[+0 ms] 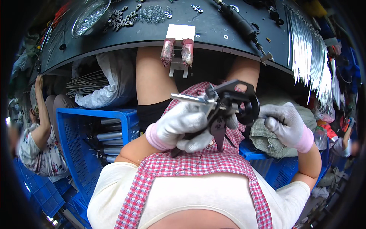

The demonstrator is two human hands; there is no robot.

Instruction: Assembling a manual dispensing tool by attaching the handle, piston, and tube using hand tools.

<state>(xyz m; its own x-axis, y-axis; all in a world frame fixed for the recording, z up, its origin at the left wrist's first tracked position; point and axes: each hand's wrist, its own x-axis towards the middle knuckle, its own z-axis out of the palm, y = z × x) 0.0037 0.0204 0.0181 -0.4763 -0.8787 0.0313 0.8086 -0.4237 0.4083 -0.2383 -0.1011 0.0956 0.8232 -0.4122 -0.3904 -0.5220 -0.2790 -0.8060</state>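
At mid-frame, a grey-white gloved left hand (185, 124) clasps a black metal bracket assembly (230, 93), seemingly partly joined; what remains cannot be told. Small silver metal parts (152, 15) lie loose at upper left. The matching gloved right hand (284, 124) curls beside the assembly, any pinch unclear; the left hand masks its near side.
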